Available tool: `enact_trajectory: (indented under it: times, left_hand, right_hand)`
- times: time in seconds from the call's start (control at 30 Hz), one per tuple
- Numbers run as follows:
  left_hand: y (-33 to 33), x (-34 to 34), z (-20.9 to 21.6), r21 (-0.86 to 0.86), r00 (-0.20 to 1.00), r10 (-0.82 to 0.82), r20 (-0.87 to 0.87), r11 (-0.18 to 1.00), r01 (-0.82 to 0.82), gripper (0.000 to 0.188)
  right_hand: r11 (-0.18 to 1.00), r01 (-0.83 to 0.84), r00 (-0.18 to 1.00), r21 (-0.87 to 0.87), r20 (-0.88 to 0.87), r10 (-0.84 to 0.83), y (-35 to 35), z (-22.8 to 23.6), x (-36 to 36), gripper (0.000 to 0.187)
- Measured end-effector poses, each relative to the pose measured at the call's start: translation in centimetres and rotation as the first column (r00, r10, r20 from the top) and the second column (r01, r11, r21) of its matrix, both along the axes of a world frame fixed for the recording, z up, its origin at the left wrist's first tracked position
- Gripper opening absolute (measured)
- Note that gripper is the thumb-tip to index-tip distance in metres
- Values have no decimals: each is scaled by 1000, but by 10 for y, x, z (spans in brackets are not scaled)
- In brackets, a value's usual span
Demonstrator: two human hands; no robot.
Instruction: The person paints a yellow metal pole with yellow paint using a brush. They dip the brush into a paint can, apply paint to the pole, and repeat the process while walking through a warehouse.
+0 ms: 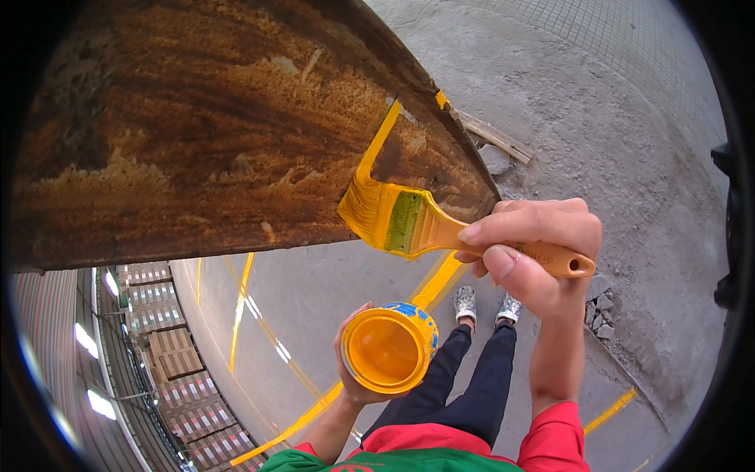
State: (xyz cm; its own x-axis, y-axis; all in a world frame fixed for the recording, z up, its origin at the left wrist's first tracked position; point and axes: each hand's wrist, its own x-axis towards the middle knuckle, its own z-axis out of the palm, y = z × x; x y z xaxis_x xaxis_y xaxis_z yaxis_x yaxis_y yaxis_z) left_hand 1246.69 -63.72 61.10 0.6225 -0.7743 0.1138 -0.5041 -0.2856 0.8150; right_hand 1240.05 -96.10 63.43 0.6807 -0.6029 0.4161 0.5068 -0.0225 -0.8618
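My right hand [543,244] grips a wide paintbrush [448,228] by its orange handle, thumb and fingers closed round it. The yellow-coated bristles press against a rusty brown metal plate [197,141], near its lower right part. A fresh yellow paint streak [379,141] runs up the plate from the bristles. Lower down, my left hand [354,370] is wrapped round the side of a paint can [429,318], held below the brush. The can has no lid on, and yellow paint coats its inside. Most of my left fingers are hidden behind it.
Yellow lines [244,291] mark the grey concrete floor. Broken stones [604,315] lie to the right of my feet [465,303]. A wooden strip [495,135] rests on rough ground beyond the plate's edge. Stacked pallets [177,354] stand at the far left.
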Motion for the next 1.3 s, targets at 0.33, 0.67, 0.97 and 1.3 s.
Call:
enact_trajectory:
  times: [0.33, 0.67, 0.97, 1.3]
  left_hand:
    - [-2, -1, 0, 3, 1000, 9, 29, 1000, -9, 136]
    - [-12, -7, -5, -31, 996, 86, -13, 996, -87, 132]
    - [-15, -14, -14, 40, 988, 155, 28, 987, -156, 134]
    - [-23, -19, -12, 13, 984, 176, 38, 984, -177, 136]
  right_hand:
    - [999, -35, 997, 13, 65, 34, -17, -14, -5, 25]
    - [956, 295, 941, 2, 171, -291, 26, -29, -10, 33]
    - [985, 155, 964, 81, 204, -168, 24, -21, -2, 30]
    - [993, -8, 985, 116, 173, -12, 7, -21, 5, 27]
